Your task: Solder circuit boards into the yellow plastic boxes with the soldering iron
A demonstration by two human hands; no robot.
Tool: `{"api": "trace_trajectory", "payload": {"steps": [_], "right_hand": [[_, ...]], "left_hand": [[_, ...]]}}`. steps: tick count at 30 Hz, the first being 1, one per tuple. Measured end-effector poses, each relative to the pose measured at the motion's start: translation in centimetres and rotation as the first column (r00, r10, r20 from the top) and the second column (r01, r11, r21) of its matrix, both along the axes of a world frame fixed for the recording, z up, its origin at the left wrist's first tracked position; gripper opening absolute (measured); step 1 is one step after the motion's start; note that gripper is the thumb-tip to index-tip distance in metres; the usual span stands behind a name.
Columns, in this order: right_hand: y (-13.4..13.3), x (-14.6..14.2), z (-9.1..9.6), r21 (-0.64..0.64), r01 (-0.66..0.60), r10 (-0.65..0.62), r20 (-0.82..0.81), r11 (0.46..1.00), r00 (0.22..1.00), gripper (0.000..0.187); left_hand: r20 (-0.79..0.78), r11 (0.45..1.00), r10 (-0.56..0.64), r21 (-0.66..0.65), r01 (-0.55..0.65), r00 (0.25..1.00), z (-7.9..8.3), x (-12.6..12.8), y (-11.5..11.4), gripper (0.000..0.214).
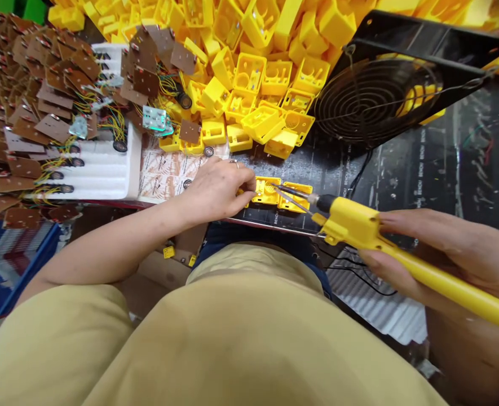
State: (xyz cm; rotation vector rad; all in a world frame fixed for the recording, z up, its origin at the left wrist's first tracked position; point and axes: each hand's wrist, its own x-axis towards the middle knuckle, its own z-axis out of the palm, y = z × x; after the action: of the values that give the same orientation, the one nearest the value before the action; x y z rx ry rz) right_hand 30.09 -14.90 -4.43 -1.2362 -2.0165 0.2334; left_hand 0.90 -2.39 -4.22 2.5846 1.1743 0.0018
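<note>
My right hand (439, 254) is wrapped round a yellow soldering iron (354, 223) with a solder feed tube beside its tip. The tip reaches into a small yellow plastic case (267, 190) lying open side up on the bench. Right of it, a second open yellow case (295, 197) lies under the iron's shaft. My left hand (217, 189), with a ring on one finger, is closed in a pinch at the left edge of the first case. What its fingertips hold is hidden.
Yellow cases (249, 73) are heaped at the back. A black fan (367, 101) with a wire guard stands at the back right. Brown circuit boards (33, 124) with wires and small round speakers fill the left, partly on a white foam tray (101, 169). A blue crate (4, 270) sits lower left.
</note>
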Motion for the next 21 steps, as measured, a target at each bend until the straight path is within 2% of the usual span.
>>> {"api": "trace_trajectory", "payload": {"steps": [2, 3, 6, 8, 12, 14, 17, 21], "right_hand": [[1.3, 0.0, -0.5, 0.119, -0.206, 0.206, 0.014, 0.971, 0.978, 0.033], [1.8, 0.1, -0.7, 0.146, -0.253, 0.253, 0.016, 0.956, 0.967, 0.027], [2.3, 0.2, -1.0, 0.054, -0.268, 0.268, -0.001, 0.962, 0.963, 0.011], [2.3, 0.1, -0.9, 0.005, -0.267, 0.266, 0.012, 0.964, 0.964, 0.017], [2.8, -0.4, -0.1, 0.077, -0.317, 0.314, 0.045, 0.945, 0.948, 0.011], [3.2, -0.8, 0.7, 0.106, -0.358, 0.352, 0.073, 0.928, 0.933, 0.015], [3.5, -1.3, 1.9, 0.085, -0.366, 0.355, 0.125, 0.927, 0.927, 0.022], [3.4, -1.5, 3.0, 0.063, -0.349, 0.329, 0.210, 0.935, 0.921, 0.016]], "left_hand": [[-0.055, 1.000, -0.012, -0.014, 0.011, 0.998, 0.5, 0.5, 0.3, 0.019], [-0.081, 0.999, -0.015, -0.029, 0.012, 0.997, 0.8, 0.8, 0.4, 0.018], [-0.156, 0.995, -0.024, -0.098, 0.008, 0.988, 1.7, 1.4, 0.9, 0.017], [-0.204, 0.991, -0.036, -0.131, 0.009, 0.978, 2.3, 1.8, 1.1, 0.018], [-0.277, 0.991, -0.057, -0.134, 0.020, 0.959, 2.7, 2.5, 1.4, 0.019], [-0.301, 0.992, -0.052, -0.128, 0.014, 0.952, 2.7, 2.8, 1.5, 0.018], [-0.323, 0.990, -0.046, -0.138, 0.002, 0.945, 2.6, 3.2, 1.6, 0.016], [-0.331, 0.993, -0.038, -0.120, -0.002, 0.943, 2.5, 3.6, 1.8, 0.010]]}}
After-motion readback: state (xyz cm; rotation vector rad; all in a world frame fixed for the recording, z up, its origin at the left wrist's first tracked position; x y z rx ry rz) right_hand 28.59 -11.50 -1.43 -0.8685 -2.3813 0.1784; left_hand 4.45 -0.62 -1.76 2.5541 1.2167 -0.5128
